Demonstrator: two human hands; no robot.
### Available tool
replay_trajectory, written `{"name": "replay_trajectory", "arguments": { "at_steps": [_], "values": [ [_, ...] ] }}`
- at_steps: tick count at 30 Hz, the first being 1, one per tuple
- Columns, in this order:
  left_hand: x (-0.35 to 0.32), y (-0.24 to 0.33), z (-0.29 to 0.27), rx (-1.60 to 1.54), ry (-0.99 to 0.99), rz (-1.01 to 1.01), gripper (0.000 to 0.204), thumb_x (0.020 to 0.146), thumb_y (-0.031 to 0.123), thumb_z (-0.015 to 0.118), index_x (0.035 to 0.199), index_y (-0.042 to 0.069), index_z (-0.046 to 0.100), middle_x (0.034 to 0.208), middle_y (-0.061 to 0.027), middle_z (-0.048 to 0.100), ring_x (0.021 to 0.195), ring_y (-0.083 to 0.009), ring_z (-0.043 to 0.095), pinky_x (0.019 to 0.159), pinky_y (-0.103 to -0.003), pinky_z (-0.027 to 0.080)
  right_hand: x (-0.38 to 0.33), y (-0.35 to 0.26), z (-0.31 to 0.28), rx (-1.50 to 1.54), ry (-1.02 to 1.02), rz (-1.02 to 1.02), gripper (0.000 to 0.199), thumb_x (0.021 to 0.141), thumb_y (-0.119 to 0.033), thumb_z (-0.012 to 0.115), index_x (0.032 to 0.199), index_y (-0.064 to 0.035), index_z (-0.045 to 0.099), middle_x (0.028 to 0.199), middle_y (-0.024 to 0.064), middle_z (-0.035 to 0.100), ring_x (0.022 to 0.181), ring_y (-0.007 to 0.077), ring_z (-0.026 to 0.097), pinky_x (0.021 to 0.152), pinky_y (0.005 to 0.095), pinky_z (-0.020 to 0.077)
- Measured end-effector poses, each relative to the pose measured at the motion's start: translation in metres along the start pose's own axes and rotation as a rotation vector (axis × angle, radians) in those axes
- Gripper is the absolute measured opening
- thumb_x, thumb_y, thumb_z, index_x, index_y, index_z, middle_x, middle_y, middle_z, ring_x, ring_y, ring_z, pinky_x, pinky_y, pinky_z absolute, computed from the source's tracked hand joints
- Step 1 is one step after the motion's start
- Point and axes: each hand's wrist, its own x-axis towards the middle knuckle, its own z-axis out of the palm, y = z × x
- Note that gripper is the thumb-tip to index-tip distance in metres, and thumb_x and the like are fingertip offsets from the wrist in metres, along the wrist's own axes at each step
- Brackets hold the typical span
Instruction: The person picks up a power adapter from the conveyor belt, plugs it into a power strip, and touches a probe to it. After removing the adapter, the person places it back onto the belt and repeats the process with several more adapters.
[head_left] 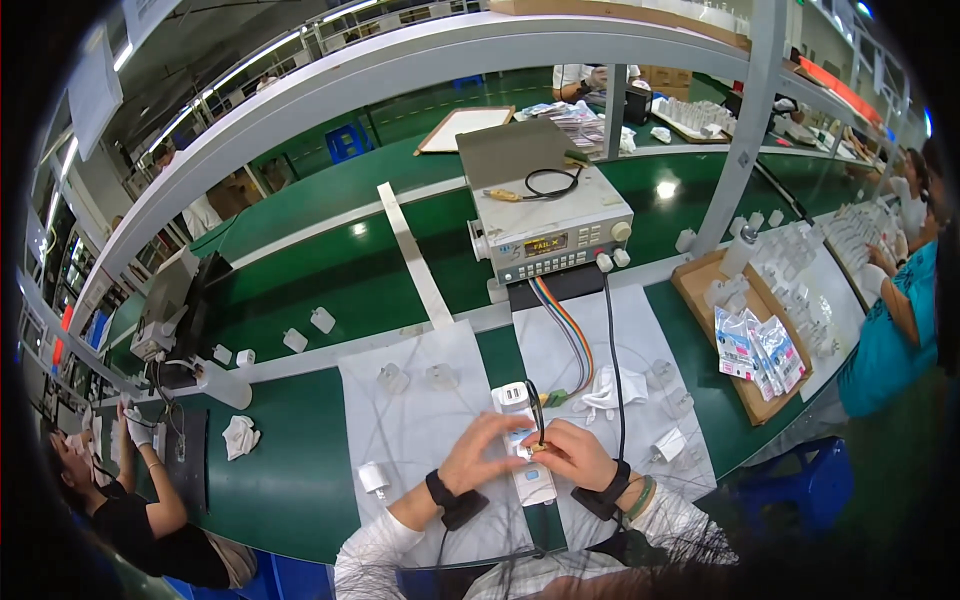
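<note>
Both hands meet over a white power strip (535, 487) at the near middle of the bench. My right hand (580, 457) pinches the brass-coloured plug (540, 447) of a black cable. My left hand (476, 458) curves in from the other side, its thumb against something small and white whose kind I cannot make out. At the strip's far end sits a white two-port USB charger (513, 395). A black band circles each wrist. Left of my left hand lies a white charger (373, 478), and another white charger (668, 445) is to the right.
A grey test instrument (545, 240) with a lit display stands beyond the strip, joined to coloured wires (567, 340). White gloves (612, 390) lie on the right mat. A cardboard tray (765, 400) holds packets. Co-workers sit at left (150, 510) and right (890, 330).
</note>
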Motion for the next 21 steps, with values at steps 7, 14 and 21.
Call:
{"name": "replay_trajectory", "arguments": {
  "at_steps": [7,14,21],
  "values": [
    [-0.005,0.004,0.011,0.095,-0.169,0.063,0.037,0.073,0.022,0.078,0.106,0.01,0.065,0.099,-0.0047,0.064,0.095,-0.0254,0.058,0.084,-0.035,0.046,-0.002,-0.002,0.001,-0.053,0.115,-0.126,0.017,0.085,-0.011,0.066,0.101,-0.0034,0.067,0.08,0.0076,0.057,0.067,0.0202,0.057,0.06,0.0279,0.0455],
    [-0.011,-0.005,0.014,0.108,-0.159,0.035,0.037,0.073,0.021,0.079,0.106,0.01,0.067,0.097,-0.0044,0.065,0.092,-0.0247,0.06,0.081,-0.035,0.048,0.003,-0.013,-0.009,-0.021,0.225,-0.211,0.014,0.084,-0.008,0.066,0.096,-0.0002,0.067,0.077,0.0075,0.056,0.058,0.0198,0.05,0.054,0.0285,0.0405],
    [-0.012,-0.003,0.015,0.08,-0.15,0.016,0.038,0.074,0.02,0.078,0.108,0.01,0.066,0.101,-0.0049,0.064,0.096,-0.0242,0.059,0.082,-0.034,0.049,0.003,-0.019,-0.008,0.006,0.21,-0.024,0.012,0.083,-0.009,0.068,0.09,0.0003,0.066,0.073,0.0079,0.053,0.057,0.0177,0.048,0.053,0.028,0.0385]
  ]
}}
